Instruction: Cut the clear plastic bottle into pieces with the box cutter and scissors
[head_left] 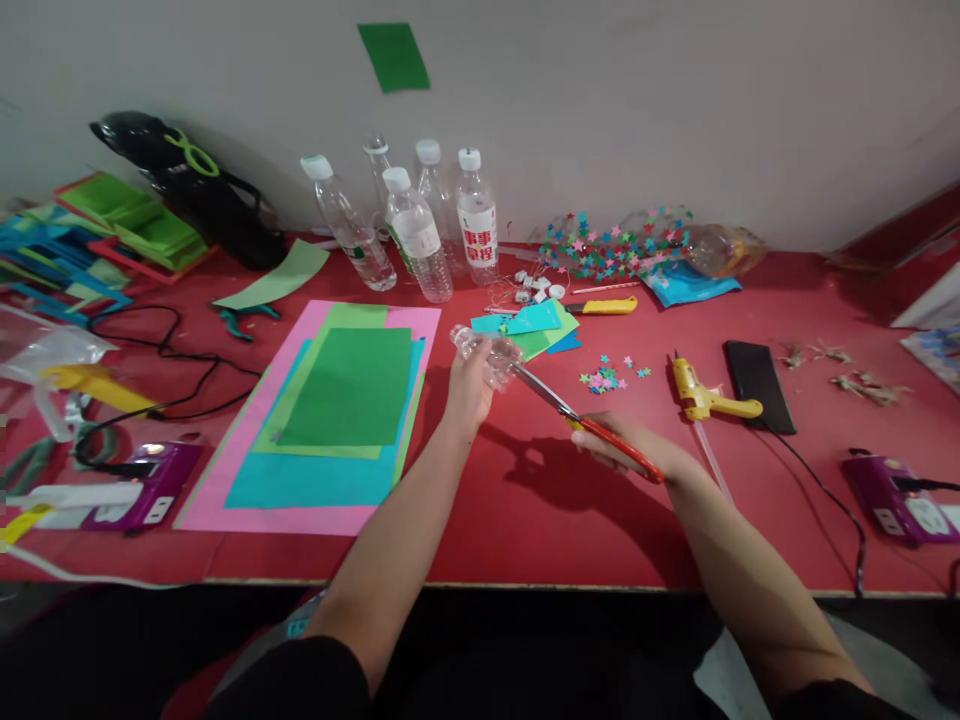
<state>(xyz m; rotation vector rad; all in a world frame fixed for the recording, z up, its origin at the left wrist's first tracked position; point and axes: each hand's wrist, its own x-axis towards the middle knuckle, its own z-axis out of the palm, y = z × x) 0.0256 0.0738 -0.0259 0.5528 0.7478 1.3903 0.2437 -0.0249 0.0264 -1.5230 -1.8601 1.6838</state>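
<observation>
My left hand [470,388] is closed around a clear plastic bottle piece [501,362], whose neck points up and to the left. My right hand [616,440] grips red-handled scissors [619,447]. The scissors' blades reach up and left to the cut end of the bottle piece; whether they touch the plastic is hard to tell. Just behind the bottle piece lie green and blue paper scraps [536,322]. Small coloured stars [604,380] are scattered to the right of the blades.
Stacked coloured sheets [345,390] lie on the left of the red table [555,535]. Several bottles [420,240] stand at the back. A yellow cutter [609,307], a glue gun [705,397], a phone [759,385] and purple power strips [896,505] are to the right and left.
</observation>
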